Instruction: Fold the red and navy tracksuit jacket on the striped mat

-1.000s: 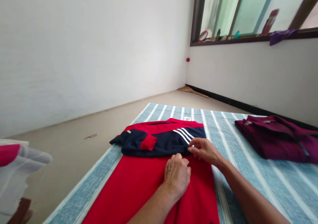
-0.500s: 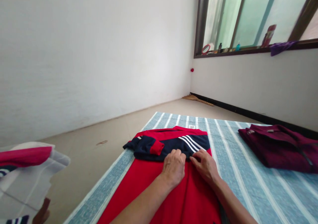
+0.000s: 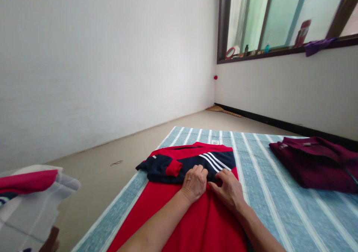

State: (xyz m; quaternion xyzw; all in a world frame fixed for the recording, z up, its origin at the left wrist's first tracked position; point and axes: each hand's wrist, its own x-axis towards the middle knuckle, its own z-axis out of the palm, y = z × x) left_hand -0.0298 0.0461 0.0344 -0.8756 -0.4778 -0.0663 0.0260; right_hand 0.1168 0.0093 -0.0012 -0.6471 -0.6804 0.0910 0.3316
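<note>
A red and navy jacket [image 3: 165, 211] with three white stripes lies in front of me on a blue-and-white striped cloth [image 3: 268, 185]. Its navy sleeve with a red cuff is laid across the upper part. My left hand [image 3: 194, 183] is closed on the sleeve's lower edge, the fingers curled under and partly hidden. Just to its right, my right hand [image 3: 227, 189] grips the same fabric below the white stripes, its thumb close to my left hand. The jacket's near end runs under my forearms and out of view.
A folded maroon jacket [image 3: 316, 166] lies at the right of the cloth. Clothing in a clear plastic bag [image 3: 33, 203] is at the lower left. A thin loop [image 3: 116, 163] lies on the floor. A red bottle [image 3: 302, 34] and a purple cloth [image 3: 319, 47] are on the windowsill.
My right hand has shifted slightly left, its thumb nearer my left hand. Both hands stay on the jacket, and the view has moved a little.
</note>
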